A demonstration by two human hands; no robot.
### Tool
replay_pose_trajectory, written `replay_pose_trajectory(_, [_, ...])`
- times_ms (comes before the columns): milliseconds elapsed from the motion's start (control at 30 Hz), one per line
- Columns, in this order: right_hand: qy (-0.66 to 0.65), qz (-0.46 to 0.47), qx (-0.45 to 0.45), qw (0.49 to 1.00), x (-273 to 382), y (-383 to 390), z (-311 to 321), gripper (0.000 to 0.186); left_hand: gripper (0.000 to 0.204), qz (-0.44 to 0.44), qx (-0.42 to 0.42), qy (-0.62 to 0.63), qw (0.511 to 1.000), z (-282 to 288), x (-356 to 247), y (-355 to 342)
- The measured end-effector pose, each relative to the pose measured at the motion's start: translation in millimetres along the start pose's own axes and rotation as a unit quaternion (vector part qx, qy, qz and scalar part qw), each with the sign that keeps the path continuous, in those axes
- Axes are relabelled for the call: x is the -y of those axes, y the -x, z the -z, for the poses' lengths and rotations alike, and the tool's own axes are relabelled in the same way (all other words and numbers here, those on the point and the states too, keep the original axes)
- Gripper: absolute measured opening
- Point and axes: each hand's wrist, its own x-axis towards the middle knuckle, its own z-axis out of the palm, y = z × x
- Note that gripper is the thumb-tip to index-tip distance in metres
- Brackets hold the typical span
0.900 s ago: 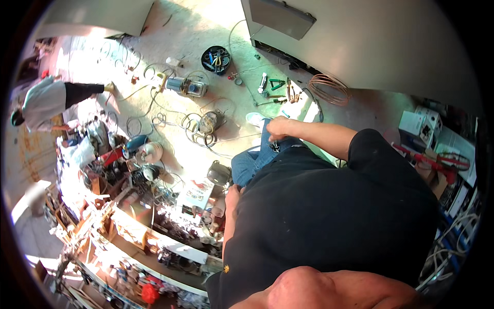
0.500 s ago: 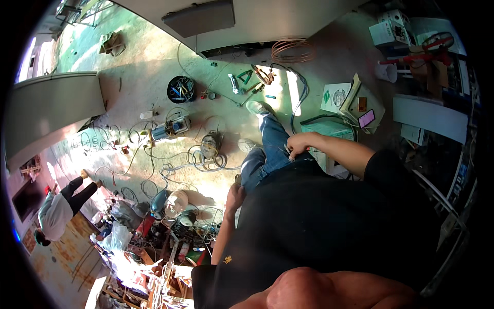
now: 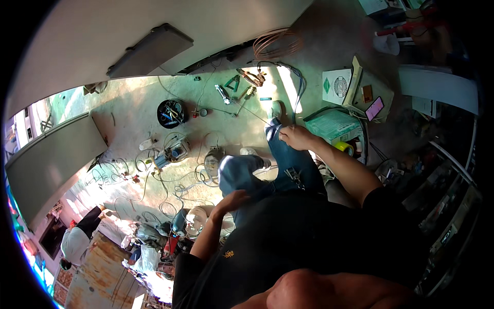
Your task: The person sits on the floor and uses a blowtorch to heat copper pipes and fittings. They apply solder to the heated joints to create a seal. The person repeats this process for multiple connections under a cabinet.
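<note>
My right hand (image 3: 292,137) is at my right leg near the knee (image 3: 280,144), its fingers curled; what they grip, if anything, is hidden. A thin line crosses the floor behind it. A metal bunch of clipped items (image 3: 294,179) hangs at my waist. My left hand (image 3: 232,201), smeared by motion, is beside my left thigh (image 3: 244,180). Beyond my feet lie green-handled tools (image 3: 231,83), pliers-like tools (image 3: 253,77) and a silver tool (image 3: 222,93), near a black tub of tools (image 3: 172,114).
Copper tubing coils (image 3: 278,44) lie by a large cabinet (image 3: 92,46). A machine (image 3: 175,149) stands among tangled hoses. A white box (image 3: 335,85), phone (image 3: 374,107) and green container (image 3: 332,126) are at right. A co-worker (image 3: 76,242) bends beside heaped clutter (image 3: 152,257) at lower left.
My legs have lifted and shifted apart. My right hand has moved forward toward the knee, and my left hand inward along the thigh. The view has swung, bringing the cabinet across the top.
</note>
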Motion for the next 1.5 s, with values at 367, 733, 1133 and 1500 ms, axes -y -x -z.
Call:
replay_pose_trajectory(367, [0.03, 0.149, 0.021, 0.988, -100, -300, -52, 0.024, 0.035, -0.205, -0.372, 0.154, 0.892, 231, 15, -321])
replay_pose_trajectory(733, [0.127, 0.051, 0.002, 0.991, -375, -406, -165, 0.028, 0.035, -0.137, -0.469, -0.019, 0.873, 325, 156, -473])
replay_pose_trajectory(1133, [0.149, -0.066, -0.073, 0.984, -458, -404, -294, 0.026, 0.03, -0.055, -0.32, -0.054, 0.944, 330, 239, -575])
replay_pose_trajectory(1500, [-0.475, -0.01, -0.029, 0.88, -365, -428, -223, 0.023, 0.052, -0.078, -0.075, 0.224, 0.969, 283, 190, -598])
